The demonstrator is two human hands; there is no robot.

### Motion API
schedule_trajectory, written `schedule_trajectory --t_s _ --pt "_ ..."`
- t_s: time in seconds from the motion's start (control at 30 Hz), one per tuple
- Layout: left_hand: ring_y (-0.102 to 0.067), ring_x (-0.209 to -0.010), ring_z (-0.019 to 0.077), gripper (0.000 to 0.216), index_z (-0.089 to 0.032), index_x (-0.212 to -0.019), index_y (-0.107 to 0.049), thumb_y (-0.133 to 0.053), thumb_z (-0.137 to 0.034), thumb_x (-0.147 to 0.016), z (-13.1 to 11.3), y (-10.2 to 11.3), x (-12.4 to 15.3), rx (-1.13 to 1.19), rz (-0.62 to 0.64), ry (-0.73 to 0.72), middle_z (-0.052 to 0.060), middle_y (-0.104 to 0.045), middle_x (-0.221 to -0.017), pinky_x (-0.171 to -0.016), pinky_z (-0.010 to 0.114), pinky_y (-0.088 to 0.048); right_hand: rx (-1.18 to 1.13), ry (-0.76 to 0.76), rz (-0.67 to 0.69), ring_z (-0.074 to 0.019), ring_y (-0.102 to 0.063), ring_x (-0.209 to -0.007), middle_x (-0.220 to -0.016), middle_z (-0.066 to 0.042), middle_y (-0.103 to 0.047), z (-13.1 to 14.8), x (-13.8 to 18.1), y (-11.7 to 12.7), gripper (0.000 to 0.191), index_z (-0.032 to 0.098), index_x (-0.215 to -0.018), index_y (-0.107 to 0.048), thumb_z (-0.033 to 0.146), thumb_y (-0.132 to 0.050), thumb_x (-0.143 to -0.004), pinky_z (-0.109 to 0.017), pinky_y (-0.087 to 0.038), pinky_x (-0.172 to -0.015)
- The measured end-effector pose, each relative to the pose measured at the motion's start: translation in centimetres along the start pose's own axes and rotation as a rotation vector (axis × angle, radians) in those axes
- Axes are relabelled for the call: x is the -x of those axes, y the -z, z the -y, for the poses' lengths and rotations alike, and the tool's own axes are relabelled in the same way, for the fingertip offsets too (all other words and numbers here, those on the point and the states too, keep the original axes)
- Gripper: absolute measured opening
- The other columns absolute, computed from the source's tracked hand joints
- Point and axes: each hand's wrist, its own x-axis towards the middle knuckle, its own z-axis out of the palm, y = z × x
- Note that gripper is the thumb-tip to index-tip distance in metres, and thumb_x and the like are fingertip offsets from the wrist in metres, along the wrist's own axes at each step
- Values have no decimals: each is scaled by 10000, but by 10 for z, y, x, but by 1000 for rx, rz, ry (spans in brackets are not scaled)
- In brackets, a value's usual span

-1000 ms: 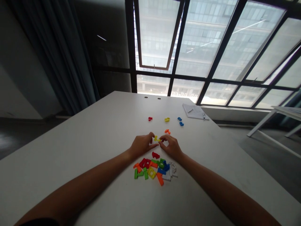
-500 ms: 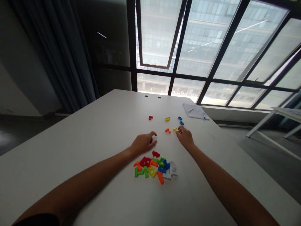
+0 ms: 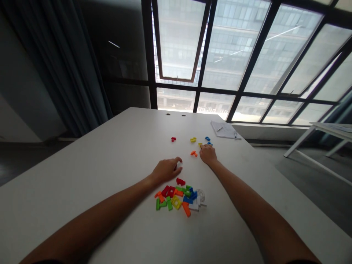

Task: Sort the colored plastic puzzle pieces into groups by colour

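Observation:
My right hand (image 3: 208, 154) reaches far across the white table (image 3: 82, 176), its fingertips pinched on a small yellow piece (image 3: 200, 145). Around it lie an orange piece (image 3: 194, 153), a yellow piece (image 3: 193, 139), two blue pieces (image 3: 208, 139) and, further left, a red piece (image 3: 173, 139). My left hand (image 3: 166, 169) rests on the table with loosely curled fingers, thumb and forefinger apart, holding nothing. Just below it sit a single red piece (image 3: 180, 181) and a pile of coloured pieces (image 3: 178, 197).
A notepad (image 3: 224, 129) with a pen (image 3: 235, 135) lies at the table's far right corner. Two cable holes (image 3: 176, 114) mark the far edge. Large windows stand behind, a dark curtain (image 3: 68, 66) at left, another white table (image 3: 330, 128) at right.
Both hands pinched the small yellow piece together near the pile. My right hand has since carried it away and forward to the scattered pieces. My left hand let go and stayed put.

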Motion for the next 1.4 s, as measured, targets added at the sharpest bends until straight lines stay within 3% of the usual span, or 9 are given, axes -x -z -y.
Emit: schedule_trajectory --t_s 0.2,0.4,0.47,0.57,0.7,0.93,1.17,1.27,1.4 --pt "-678 -734 211 286 -279 -1197 -632 -542 -386 -948 2 0 0 -18 2 -38 22 -738 -886 -663 294 -447 -18 -6 32 -338 -511 -1236 -1306 -215 -632 7 -28 -7 435 129 -1338 -618 148 -432 -944 -435 -390 -982" --pt "-684 -748 212 307 -275 -1214 -642 -537 -386 -948 3 -1 -1 -5 7 -55 26 -745 -902 -690 299 -473 -101 13 35 -317 -498 -1299 -1427 -200 -587 2 -33 -11 654 123 -1572 -350 96 -393 -920 -432 -381 -1016" --pt "-681 -746 209 310 -274 -1216 -648 -542 -383 -945 3 0 -1 7 10 -53 24 -745 -900 -691 298 -474 -158 1 -23 -302 -508 -1294 -1402 -194 -611 0 -29 -11 657 95 -1567 -347 76 -392 -911 -403 -382 -1022" --pt "-664 -727 193 302 -271 -1193 -672 -557 -372 -934 5 2 0 45 13 -58 14 -737 -866 -693 290 -470 -188 28 -117 -284 -562 -1204 -1298 -188 -670 1 -20 -10 560 58 -1454 -487 57 -411 -899 -364 -388 -1010" --pt "-633 -695 141 274 -262 -1105 -730 -535 -390 -961 12 10 3 263 89 -201 -7 -723 -819 -720 248 -468 -185 146 -110 -254 -618 -1034 -1067 -138 -735 7 -1 -3 301 122 -1137 -685 116 -455 -943 -336 -400 -965" --pt "-604 -668 126 420 -269 -1103 -762 -733 -577 -820 13 22 7 408 254 -331 6 -719 -862 -650 223 -456 -235 268 -210 -232 -625 -893 -883 -82 -728 10 36 9 200 175 -917 -684 126 -491 -938 -341 -400 -897" --pt "-630 -761 147 390 -227 -930 -751 -599 -586 -938 12 10 4 271 123 -303 25 -702 -901 -701 249 -452 -460 421 -390 -214 -601 -777 -781 -42 -674 24 81 24 183 196 -845 -632 80 -492 -868 -370 -426 -848" --pt "-621 -760 148 385 -225 -932 -744 -540 -548 -982 14 6 1 267 102 -275 20 -702 -885 -704 250 -442 -614 585 -301 -214 -629 -857 -905 -49 -701 42 101 35 199 206 -1010 -641 104 -530 -879 -376 -467 -875" --pt "-600 -726 145 418 -191 -888 -735 -490 -505 -1013 18 3 -2 322 85 -235 21 -688 -812 -676 247 -428 -647 749 -109 -259 -615 -1117 -1199 -100 -681 63 111 44 391 227 -1264 -594 188 -636 -877 -440 -468 -1001"
